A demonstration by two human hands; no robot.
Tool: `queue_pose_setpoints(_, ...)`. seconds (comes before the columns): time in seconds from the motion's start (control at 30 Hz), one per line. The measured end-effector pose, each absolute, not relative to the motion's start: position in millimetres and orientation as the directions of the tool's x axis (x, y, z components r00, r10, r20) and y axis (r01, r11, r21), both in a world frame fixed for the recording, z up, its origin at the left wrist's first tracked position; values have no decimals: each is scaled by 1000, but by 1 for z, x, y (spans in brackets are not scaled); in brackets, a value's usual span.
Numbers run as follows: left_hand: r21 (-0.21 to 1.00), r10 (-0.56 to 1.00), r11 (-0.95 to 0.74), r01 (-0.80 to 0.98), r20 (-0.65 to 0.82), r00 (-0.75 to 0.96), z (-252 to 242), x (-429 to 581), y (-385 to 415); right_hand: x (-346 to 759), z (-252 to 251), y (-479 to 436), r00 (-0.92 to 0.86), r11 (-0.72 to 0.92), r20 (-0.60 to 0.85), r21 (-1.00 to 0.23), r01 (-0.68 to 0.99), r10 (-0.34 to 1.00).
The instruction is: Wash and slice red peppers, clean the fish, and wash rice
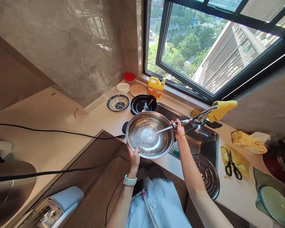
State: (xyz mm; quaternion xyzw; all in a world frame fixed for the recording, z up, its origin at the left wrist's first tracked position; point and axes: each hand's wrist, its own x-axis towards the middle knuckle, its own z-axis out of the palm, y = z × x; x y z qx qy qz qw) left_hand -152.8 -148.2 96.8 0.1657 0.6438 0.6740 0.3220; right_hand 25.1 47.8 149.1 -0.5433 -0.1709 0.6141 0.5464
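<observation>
A wide stainless steel pot [150,152] with a black side handle [124,127] is held tilted toward me at the counter's edge, beside the sink [197,139]. My left hand [133,160] grips its near left rim, thumb over the edge. In my right hand [179,129] is the pull-out faucet sprayer [184,122], its hose running back to the faucet [199,126]. A stream of water [163,130] shoots from it into the pot and splashes on the bottom. My right fingers are partly hidden behind the pot's rim.
Behind the pot stand a black pot [136,103], a patterned plate [118,103] and a yellow detergent jug [156,88]. A perforated steamer tray [207,177] leans at the sink's front. Scissors [232,164] lie right. Black cables [49,130] cross on the left. A yellow cloth [222,110] hangs over the faucet.
</observation>
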Motion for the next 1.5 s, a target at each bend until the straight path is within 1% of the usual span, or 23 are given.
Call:
queue_pose_setpoints(0.33,976,651,29,-216,-183,-737,99,-153,-147,25,148,46,180,-317,-460,-799,-512,869)
queue_pose_setpoints(0.63,971,632,88,-223,-228,-741,96,-156,-150,24,152,46,195,-336,-471,-811,-478,860)
queue_pose_setpoints(0.87,979,642,64,-193,-188,-744,97,-155,-149,26,148,50,187,-319,-471,-791,-522,862)
queue_pose_setpoints(1.0,978,644,68,-198,-194,-740,99,-154,-148,27,142,53,236,-277,-437,-820,-500,868)
queue_pose_setpoints(1.1,979,649,61,-195,-188,-738,99,-154,-148,34,132,67,321,-200,-382,-855,-478,867)
queue_pose_setpoints(1.17,980,655,63,-189,-184,-733,98,-155,-148,46,126,82,429,-95,-289,-903,-419,856)
queue_pose_setpoints(1.27,980,649,90,-179,-194,-735,97,-156,-149,74,123,107,569,32,-107,-973,-229,815)
queue_pose_setpoints(1.3,979,645,99,-180,-201,-737,97,-156,-149,84,123,114,586,42,-66,-985,-168,807)
queue_pose_setpoints(1.37,976,641,106,-190,-213,-738,97,-156,-150,102,127,123,576,18,-27,-997,-73,817)
queue_pose_setpoints(1.43,974,639,105,-201,-221,-737,96,-157,-151,114,133,123,542,-17,-18,-1000,-6,840)
queue_pose_setpoints(1.5,974,638,98,-205,-219,-738,95,-157,-151,121,138,117,496,-53,-40,-998,12,867)
